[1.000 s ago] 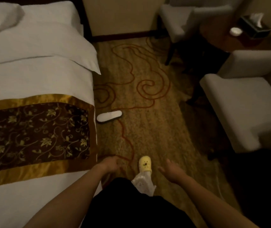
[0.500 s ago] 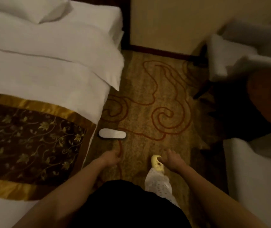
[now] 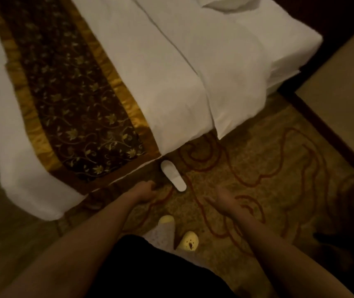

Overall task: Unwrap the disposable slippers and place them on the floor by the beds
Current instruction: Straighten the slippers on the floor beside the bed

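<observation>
Slipper (image 3: 173,175): white, disposable, flat on the carpet, just beside the bed's long edge, below the runner's end; lies at a slant, one rounded end toward the bed, the other toward the hands; only one in view.
Left hand (image 3: 145,190): low over the carpet near the bed's edge, just left of the slipper; fingers curled into a loose fist; nothing seen in it; apart from the slipper.
Right hand (image 3: 225,201): held out over the carpet, well right of the slipper; palm turned inward, fingers spread and slack, empty.
Bed (image 3: 171,87): white sheets, fills the upper left; folded duvet edge hangs over the side above the slipper.
Runner (image 3: 75,97): dark brown with a leaf pattern and gold border, laid across the bed toward its foot.
Pillow (image 3: 229,3): white, at the top edge, partly cut off.
Carpet (image 3: 268,168): tan with red curling lines.
Feet: two yellow house slippers (image 3: 190,241) at the bottom centre, the right one with a small face on the toe; pale patterned trouser leg (image 3: 161,234) above the left one.
Wall (image 3: 343,82): beige, at the right, with a dark skirting board.
</observation>
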Available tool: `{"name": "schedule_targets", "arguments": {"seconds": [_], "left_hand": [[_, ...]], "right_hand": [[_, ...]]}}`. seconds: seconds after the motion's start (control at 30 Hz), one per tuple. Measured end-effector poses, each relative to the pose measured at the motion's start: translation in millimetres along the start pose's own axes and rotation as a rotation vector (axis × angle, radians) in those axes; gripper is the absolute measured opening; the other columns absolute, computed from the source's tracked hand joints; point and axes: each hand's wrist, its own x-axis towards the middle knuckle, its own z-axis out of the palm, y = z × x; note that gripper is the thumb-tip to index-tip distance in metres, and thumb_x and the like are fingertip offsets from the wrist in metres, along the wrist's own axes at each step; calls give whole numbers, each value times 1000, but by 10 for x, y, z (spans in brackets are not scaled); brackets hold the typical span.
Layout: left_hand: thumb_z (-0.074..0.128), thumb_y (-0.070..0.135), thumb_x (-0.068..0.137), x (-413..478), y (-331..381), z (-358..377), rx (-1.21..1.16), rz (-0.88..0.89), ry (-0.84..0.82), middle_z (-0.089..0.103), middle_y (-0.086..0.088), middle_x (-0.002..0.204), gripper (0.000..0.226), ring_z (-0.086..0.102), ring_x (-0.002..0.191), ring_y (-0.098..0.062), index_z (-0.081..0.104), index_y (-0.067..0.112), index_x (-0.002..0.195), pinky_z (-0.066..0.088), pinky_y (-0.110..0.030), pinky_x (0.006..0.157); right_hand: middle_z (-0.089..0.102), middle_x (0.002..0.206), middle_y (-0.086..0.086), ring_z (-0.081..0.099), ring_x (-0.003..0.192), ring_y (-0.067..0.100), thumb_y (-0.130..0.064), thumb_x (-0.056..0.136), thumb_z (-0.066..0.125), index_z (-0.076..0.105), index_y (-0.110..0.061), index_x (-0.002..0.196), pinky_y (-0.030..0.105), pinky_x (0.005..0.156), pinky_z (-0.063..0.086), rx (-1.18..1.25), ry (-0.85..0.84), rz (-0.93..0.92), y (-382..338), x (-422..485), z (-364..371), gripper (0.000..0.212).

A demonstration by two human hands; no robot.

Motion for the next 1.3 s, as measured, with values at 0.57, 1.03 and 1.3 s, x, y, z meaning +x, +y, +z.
{"name": "schedule_targets", "arguments": {"seconds": [0.57,1.03,1.3], "left_hand": [[46,46,90,744,403,297,-369,-268,116,45,-15,142,58,46,127,-30,41,12,137,39,-33,102],[37,30,99,2661,317,1529,-477,-292,191,31,-12,152,49,33,137,-26,30,13,145,21,-30,114],[39,32,97,4709,-187,2551,-486,-325,223,37,-11,148,47,39,133,-28,36,17,141,31,-37,114]], "right_hand": [[46,135,15,45,123,31,-48,89,49,37,-10,133,41,101,41,-303,-214,-344,-13,1527,-562,60],[49,132,14,52,114,26,-44,90,49,37,-7,133,32,86,46,-114,-312,-307,505,3374,732,57],[42,142,15,45,126,30,-44,95,39,36,-7,137,34,97,40,-241,-381,-266,778,5002,2369,56]]}}
